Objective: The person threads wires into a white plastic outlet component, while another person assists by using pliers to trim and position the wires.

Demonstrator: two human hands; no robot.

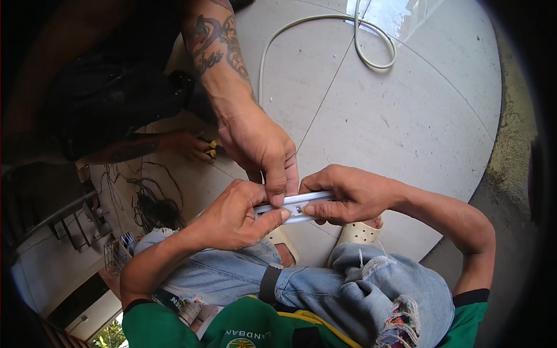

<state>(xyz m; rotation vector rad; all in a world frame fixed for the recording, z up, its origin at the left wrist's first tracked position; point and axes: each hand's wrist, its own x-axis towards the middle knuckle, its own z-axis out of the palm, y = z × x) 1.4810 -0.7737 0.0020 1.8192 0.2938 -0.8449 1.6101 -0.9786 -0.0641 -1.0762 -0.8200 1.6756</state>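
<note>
My left hand (241,216) grips the left end of a narrow white fitting (290,214) above my knees, thumb pressed on its face. My right hand (339,197) grips the other end, its thumb beside a small metal piece (299,209) in the middle. A co-worker's tattooed arm reaches down from the top, and that hand (261,145) touches the fitting's upper edge near the middle with a thumb. The co-worker's other hand (185,145) is at the left, holding a small yellow-and-black tool (210,149).
A looped white cable (377,65) lies on pale floor tiles (406,133). Dark tangled wires (148,197) are at the left, near a wire rack (116,255) and railing (75,226). My cream clogs (354,234) are below the fitting. Rough concrete (510,145) borders the tiles at right.
</note>
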